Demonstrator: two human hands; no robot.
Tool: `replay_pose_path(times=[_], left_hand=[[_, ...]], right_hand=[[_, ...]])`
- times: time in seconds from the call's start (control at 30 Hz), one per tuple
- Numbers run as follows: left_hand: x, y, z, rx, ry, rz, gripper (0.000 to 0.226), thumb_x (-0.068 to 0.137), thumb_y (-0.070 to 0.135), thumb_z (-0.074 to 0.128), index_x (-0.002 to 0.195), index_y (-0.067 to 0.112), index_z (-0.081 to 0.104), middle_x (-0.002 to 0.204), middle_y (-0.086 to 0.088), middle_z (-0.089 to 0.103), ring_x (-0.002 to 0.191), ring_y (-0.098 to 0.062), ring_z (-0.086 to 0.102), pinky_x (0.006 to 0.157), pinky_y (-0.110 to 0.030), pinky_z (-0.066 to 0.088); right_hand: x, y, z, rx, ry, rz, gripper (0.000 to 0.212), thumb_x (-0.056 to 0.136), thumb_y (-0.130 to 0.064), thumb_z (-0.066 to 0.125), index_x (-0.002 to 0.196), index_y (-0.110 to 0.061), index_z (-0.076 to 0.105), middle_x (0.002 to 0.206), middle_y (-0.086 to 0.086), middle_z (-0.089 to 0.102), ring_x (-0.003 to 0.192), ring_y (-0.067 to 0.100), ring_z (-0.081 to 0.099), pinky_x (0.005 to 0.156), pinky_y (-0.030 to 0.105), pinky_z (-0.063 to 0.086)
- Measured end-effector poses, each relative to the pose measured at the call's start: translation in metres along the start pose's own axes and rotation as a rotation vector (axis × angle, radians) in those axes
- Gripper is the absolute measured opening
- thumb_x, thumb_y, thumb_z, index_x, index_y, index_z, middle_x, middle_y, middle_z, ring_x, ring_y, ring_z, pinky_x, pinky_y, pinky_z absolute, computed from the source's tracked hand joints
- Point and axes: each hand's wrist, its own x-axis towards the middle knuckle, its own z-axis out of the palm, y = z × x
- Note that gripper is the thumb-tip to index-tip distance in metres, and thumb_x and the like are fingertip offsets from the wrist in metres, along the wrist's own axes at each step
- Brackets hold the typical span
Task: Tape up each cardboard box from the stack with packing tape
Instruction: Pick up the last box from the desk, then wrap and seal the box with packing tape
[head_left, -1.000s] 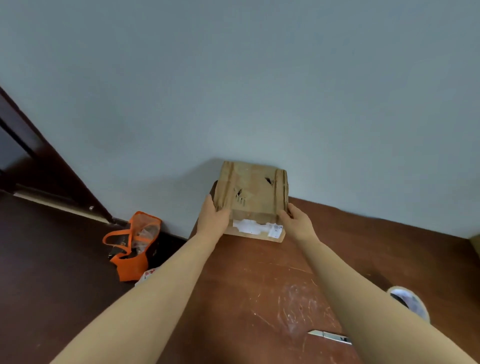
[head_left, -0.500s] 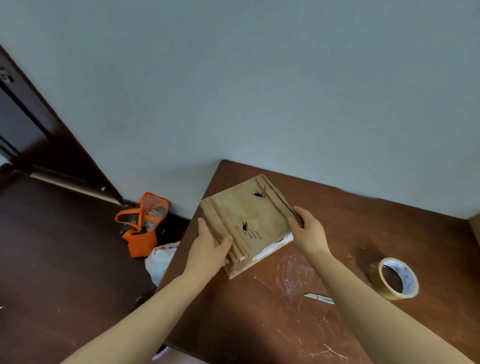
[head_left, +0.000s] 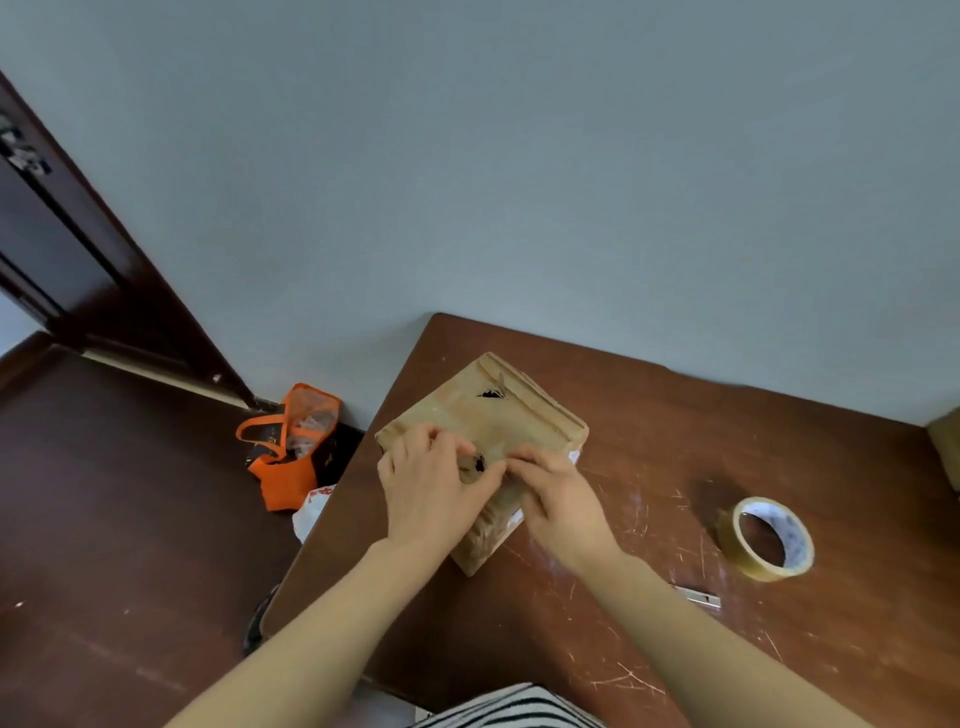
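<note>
Table (head_left: 675, 467) of dark, scratched wood lies under both grips, its far side against a plain wall. Cardboard box (head_left: 498, 415) sits on it directly beneath them, turned with one corner toward the person. The box is closed, so its contents cannot be seen. Its tan top is glossy with old tape and ridged along one edge. One dark tear lies just beyond the grips and another between them. A white label on its side, just right of the right grip (head_left: 561, 499), is mostly hidden. That grip is released, its fingers pressing the box top. The left grip (head_left: 436, 488) has its fingers bent onto the cardboard at the nearer tear; whether it pinches anything I cannot tell. Left of the left grip, on the floor, stands an orange bag (head_left: 291, 457) with a clear panel, its contents too blurred to name. Well right of the right grip stands the tape roll (head_left: 743, 564). A slim metal blade (head_left: 698, 596) lies between the two, partly hidden by the forearm.
</note>
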Motion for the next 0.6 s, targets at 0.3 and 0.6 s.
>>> replay_pose_path(times=[0.3,0.6], left_hand=[[0.010,0.001,0.009,0.028,-0.010,-0.026,0.042,0.086,0.063,0.050,0.102,0.028,0.067,0.131,0.001,0.042,0.128,-0.022,0.034,0.108,-0.039,0.021],[0.014,-0.004,0.011,0.063,0.011,-0.015,0.025,0.093,0.044,0.051,0.103,0.027,0.067,0.129,0.002,0.042,0.125,-0.020,0.035,0.104,-0.037,0.024]], right_hand=[[0.006,-0.001,0.004,-0.019,0.029,-0.006,0.037,0.091,-0.007,0.046,0.125,-0.006,0.061,0.130,0.002,0.054,0.118,0.021,0.048,0.091,0.017,0.034],[0.007,-0.002,0.007,-0.169,0.002,-0.090,0.052,0.084,-0.030,0.032,0.122,-0.013,0.064,0.119,0.004,0.059,0.107,0.025,0.054,0.085,0.024,0.040]])
